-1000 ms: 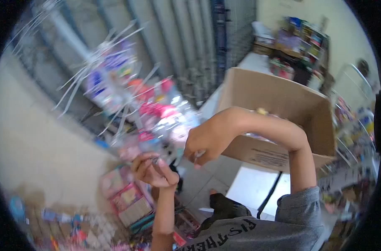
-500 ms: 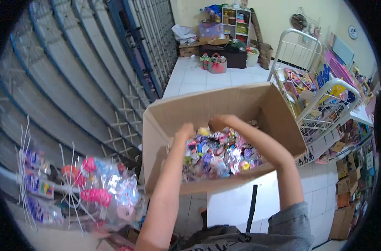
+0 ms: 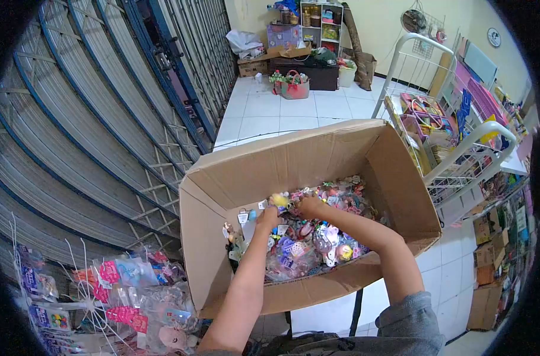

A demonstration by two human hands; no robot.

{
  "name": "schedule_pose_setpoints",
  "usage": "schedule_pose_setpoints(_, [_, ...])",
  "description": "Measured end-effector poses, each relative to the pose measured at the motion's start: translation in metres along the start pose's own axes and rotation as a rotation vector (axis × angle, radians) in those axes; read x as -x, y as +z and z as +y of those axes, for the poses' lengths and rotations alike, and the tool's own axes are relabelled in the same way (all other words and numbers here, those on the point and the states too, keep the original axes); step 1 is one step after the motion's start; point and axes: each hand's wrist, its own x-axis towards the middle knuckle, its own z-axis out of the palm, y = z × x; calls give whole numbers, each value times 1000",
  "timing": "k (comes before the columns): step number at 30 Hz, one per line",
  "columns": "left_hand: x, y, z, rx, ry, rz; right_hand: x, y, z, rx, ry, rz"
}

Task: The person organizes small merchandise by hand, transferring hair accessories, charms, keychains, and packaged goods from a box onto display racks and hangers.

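Yellow item (image 3: 279,200) by left hand (image 3: 268,217), right hand (image 3: 308,206) near

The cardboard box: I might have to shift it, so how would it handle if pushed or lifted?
The cardboard box would probably flex when gripped, since its creased walls look thin. It may be fairly heavy, given the heap of small trinkets inside. They would likely slide if it tipped, being loosely piled.

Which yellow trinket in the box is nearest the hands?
The yellow one by the left hand; the round one lies farther off, toward the near wall.
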Motion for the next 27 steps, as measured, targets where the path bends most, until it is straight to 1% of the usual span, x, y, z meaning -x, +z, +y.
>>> schedule_pose_setpoints(2, [-1, 1, 0, 20, 28, 18, 3, 9, 1, 50, -17, 15])
schedule_pose_setpoints(3, [-4, 0, -1, 17, 61, -10, 3, 4, 0, 94, -37, 26])
schedule_pose_setpoints(4, [-4, -1, -2, 16, 91, -39, 3, -2, 1, -26, 28, -35])
schedule_pose_setpoints(5, [-6, -2, -5, 18, 86, -36, 2, -7, 5, -24, 22, -35])
schedule_pose_setpoints(7, [3, -39, 10, 215, 192, 15, 4, -11, 14, -228, 22, -11])
schedule_pose_setpoints(8, [-2, -50, 11, 190, 164, -48, -3, -8, 19, -240, 62, -154])
schedule_pose_setpoints(9, [2, -65, 17, 181, 160, -42, 1, -10, 18, -243, 56, -145])
schedule_pose_setpoints(11, [20, -100, 37, 166, 204, -78, 11, -15, 20, -101, -1, -192])
schedule_pose_setpoints(12, [23, -108, 40, 176, 254, -90, 11, 0, 18, -78, 9, -110])
schedule_pose_setpoints(13, [29, -113, 42, 169, 249, -83, 9, 17, 17, -78, 2, -101])
schedule_pose_setpoints(14, [34, -117, 44, 118, 329, -61, 5, 32, 16, -58, 15, -142])
schedule_pose_setpoints(15, [41, -121, 47, 66, 409, -43, 5, 30, 9, -41, 27, -185])
schedule_pose_setpoints(16, [48, -126, 51, 111, 379, -49, 13, 22, -2, 7, 76, -205])
schedule_pose_setpoints(17, [56, -129, 54, 104, 375, -48, 12, 28, -2, 3, 72, -199])
schedule_pose_setpoints(19, [69, -139, 62, 85, 392, -83, 13, 19, -2, -159, 238, -287])
schedule_pose_setpoints(20, [74, -138, 60, 54, 486, -31, 19, 15, 2, -169, 136, -291])
schedule_pose_setpoints(21, [81, -142, 64, 51, 486, -25, 19, 8, 4, -166, 135, -286])
schedule_pose_setpoints(23, [106, -153, 78, 172, 451, 4, 20, 3, 4, -152, 106, -397])
schedule_pose_setpoints(24, [114, -157, 80, 172, 486, 55, 10, 15, 13, -155, 48, -374])
schedule_pose_setpoints(25, [123, -161, 83, 173, 478, 55, -3, 46, 32, -280, -16, -300])
schedule_pose_setpoints(27, [139, -177, 95, 241, 554, 177, 27, 5, 32, -579, 36, -3])
